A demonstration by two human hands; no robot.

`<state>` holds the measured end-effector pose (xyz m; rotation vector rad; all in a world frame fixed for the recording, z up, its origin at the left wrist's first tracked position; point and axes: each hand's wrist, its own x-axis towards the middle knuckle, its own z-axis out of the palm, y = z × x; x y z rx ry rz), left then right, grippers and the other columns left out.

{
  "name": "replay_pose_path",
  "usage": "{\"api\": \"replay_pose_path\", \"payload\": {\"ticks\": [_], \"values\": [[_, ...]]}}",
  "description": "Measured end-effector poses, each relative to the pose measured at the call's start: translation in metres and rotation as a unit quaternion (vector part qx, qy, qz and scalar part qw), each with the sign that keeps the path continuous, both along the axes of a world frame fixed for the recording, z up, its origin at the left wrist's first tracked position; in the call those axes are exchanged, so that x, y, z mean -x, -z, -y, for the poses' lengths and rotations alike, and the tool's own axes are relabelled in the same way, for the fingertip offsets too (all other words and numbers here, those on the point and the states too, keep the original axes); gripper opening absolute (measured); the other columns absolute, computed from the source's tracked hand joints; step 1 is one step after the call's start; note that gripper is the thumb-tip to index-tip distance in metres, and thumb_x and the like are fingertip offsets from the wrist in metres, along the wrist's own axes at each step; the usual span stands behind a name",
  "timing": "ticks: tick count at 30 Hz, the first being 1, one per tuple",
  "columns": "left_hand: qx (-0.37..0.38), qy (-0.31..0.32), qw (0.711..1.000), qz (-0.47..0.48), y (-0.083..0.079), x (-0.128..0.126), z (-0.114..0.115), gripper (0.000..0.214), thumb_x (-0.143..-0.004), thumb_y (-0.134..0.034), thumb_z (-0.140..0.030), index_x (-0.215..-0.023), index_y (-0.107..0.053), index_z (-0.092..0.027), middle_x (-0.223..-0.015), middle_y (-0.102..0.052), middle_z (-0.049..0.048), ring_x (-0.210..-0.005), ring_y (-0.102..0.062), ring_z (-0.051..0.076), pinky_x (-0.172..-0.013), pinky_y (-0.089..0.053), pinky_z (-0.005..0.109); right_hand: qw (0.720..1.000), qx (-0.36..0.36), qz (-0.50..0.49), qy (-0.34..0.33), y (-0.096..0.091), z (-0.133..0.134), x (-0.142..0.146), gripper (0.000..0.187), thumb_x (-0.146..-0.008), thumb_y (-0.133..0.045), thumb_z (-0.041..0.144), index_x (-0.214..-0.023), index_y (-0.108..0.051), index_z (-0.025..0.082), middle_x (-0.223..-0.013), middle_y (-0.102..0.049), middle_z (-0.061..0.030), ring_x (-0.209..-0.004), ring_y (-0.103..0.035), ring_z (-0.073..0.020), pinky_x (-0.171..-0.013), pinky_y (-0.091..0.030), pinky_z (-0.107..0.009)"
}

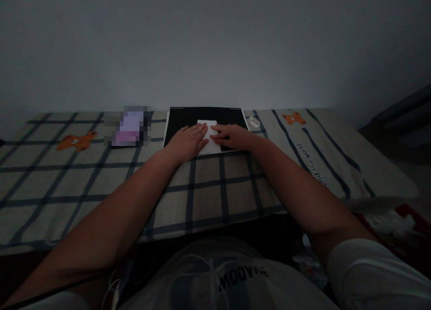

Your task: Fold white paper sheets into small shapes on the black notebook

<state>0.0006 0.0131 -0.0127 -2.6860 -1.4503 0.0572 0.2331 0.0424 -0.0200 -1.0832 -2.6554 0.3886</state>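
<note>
A small white piece of paper (pixel 211 144), taller than it is wide, lies on a black sheet or board (pixel 182 119) with white edges and small holes along its far side. My left hand (pixel 188 141) rests flat with fingers extended over the paper's left part. From the other side, my right hand (pixel 232 136) touches the paper's right edge, its fingers stretched out and slightly apart. Neither hand is wrapped round anything. Whether the paper is folded or a single layer is hard to make out in the dim light.
A checked cloth (pixel 208 193) with bear prints covers the table. Left of the board lies a blurred phone-like device (pixel 129 128) with a lit screen. A small whitish scrap (pixel 254 121) sits just right of the board. A plain wall (pixel 208 45) rises behind the table.
</note>
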Motion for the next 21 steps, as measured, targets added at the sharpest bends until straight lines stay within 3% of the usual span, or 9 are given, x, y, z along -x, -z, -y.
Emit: {"api": "replay_pose_path", "payload": {"ticks": [13, 21], "values": [[0.006, 0.014, 1.000, 0.016, 0.0016, 0.0033, -0.0047, 0.062, -0.113, -0.028, -0.040, -0.167, -0.033, -0.010, -0.172, -0.036, 0.0139, -0.161, -0.032, 0.024, -0.132, -0.020, 0.046, 0.999, -0.027, 0.011, -0.016, 0.0020, 0.0003, 0.0003, 0.034, -0.105, -0.058, 0.029, -0.134, -0.075, 0.027, -0.162, -0.053, -0.0078, -0.149, -0.053, -0.0276, -0.124, -0.039, -0.048], [0.026, -0.001, 1.000, 0.010, 0.0002, 0.0012, -0.0022, 0.064, -0.113, -0.027, -0.040, -0.169, -0.028, -0.010, -0.174, -0.031, 0.0139, -0.162, -0.029, 0.025, -0.132, -0.022, 0.048, 0.999, -0.046, -0.001, -0.016, 0.0063, -0.0015, 0.0006, 0.033, -0.104, -0.059, 0.029, -0.130, -0.077, 0.023, -0.156, -0.061, -0.0098, -0.141, -0.060, -0.0255, -0.120, -0.043, -0.043]]}}
